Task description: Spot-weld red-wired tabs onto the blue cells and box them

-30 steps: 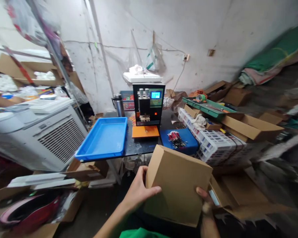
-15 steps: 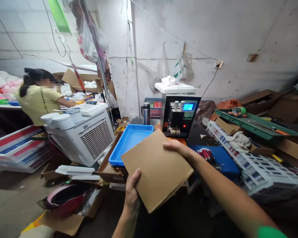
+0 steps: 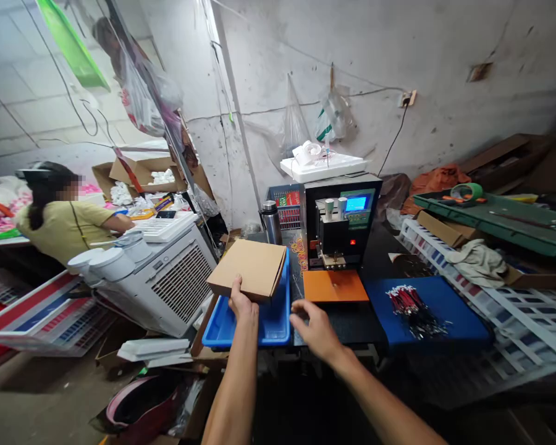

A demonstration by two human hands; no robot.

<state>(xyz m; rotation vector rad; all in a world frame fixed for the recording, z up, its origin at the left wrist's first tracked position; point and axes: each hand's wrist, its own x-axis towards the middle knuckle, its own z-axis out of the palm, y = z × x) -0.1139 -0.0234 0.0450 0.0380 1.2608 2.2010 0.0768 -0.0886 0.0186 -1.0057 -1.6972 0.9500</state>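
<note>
We hold the cardboard box (image 3: 248,268) w/ our left hand (image 3: 242,303) — grip pinching its near edge, box over the blue tray (image 3: 278,321) on the desk (image 3: 352,321). Our right hand (image 3: 315,329) hovers beside the tray, fingers spread, holding nothing — orange pad (image 3: 335,285) just beyond.

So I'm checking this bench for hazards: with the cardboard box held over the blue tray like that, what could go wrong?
1. Only the left hand grips the cardboard box, at its near edge; the right hand is off it, so it might tip or slip.
2. The box hangs across the blue tray's rim and may land crooked rather than flat inside.
3. The tray sits at the table's corner, so a knock could push it off.
</note>
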